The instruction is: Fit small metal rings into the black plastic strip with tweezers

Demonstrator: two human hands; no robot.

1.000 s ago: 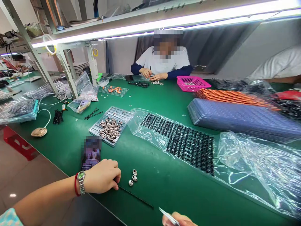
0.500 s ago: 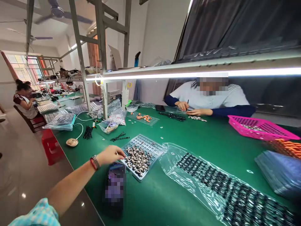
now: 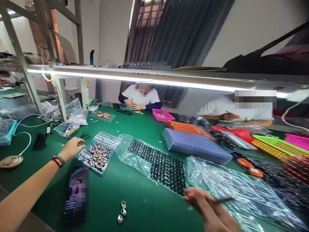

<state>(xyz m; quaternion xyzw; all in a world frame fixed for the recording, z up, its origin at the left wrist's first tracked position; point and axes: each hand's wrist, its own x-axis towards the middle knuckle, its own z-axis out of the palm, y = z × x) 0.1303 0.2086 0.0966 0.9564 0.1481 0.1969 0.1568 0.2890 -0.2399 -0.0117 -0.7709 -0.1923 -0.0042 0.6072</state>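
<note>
My left hand is over the left edge of a clear plastic tray filled with small white and dark rings. Its fingers are bent, and whatever they may hold is too small to make out. At the lower right, my right hand is blurred, with a dark thin tool in it. Its fingertips are at the near end of rows of black pieces on clear plastic film. Several similar rings lie near the table's front. A phone lies below my left wrist.
Blue plastic trays are stacked right of centre, beside crinkled clear bags. Two people in white work across the green table. A lit shelf spans above it, on metal posts at the left.
The view has swung to the right. My right hand, the loose rings and a second person across the table have come into view. My left hand remains by the tray.
</note>
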